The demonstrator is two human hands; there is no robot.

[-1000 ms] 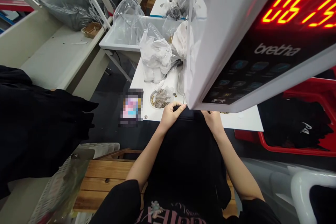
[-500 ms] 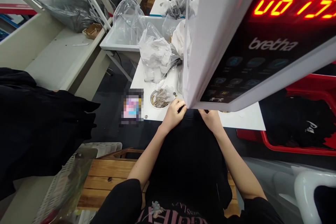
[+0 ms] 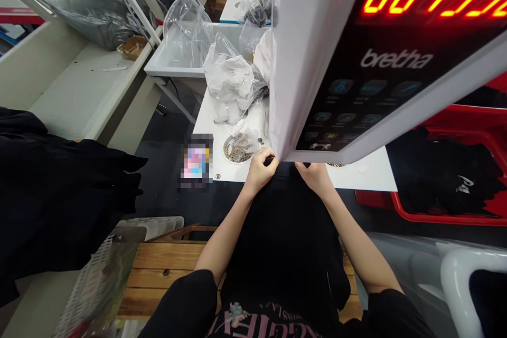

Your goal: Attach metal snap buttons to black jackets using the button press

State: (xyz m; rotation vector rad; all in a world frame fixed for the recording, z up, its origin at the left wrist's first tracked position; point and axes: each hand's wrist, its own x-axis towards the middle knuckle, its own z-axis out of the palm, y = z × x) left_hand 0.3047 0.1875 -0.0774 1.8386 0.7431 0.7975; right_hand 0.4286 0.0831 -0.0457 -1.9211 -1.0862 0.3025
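A black garment (image 3: 291,211) hangs from the front edge of the white worktop (image 3: 233,171) over my lap. My left hand (image 3: 261,171) is closed on its upper left edge, with thumb and fingers curled together. On the other side my right hand (image 3: 315,175) pinches the garment's edge, its fingertips partly hidden under the machine head. The white machine head (image 3: 285,74), with a black panel and red lit digits, stands right above both hands and hides where the cloth goes in. Left of my left hand is a round hole holding small metal fasteners (image 3: 233,156).
Plastic bags with white contents (image 3: 229,84) lie on the worktop. Black garments hang at the left (image 3: 59,190); more lie in a red crate (image 3: 400,216) at the right. A wooden bench (image 3: 162,280) is below. A blurred-out item (image 3: 196,161) sits left of the worktop.
The view has shifted slightly, so the machine and worktop appear a little further left. Both hands stay at the garment's edge, with only a slight change in the left fingers.
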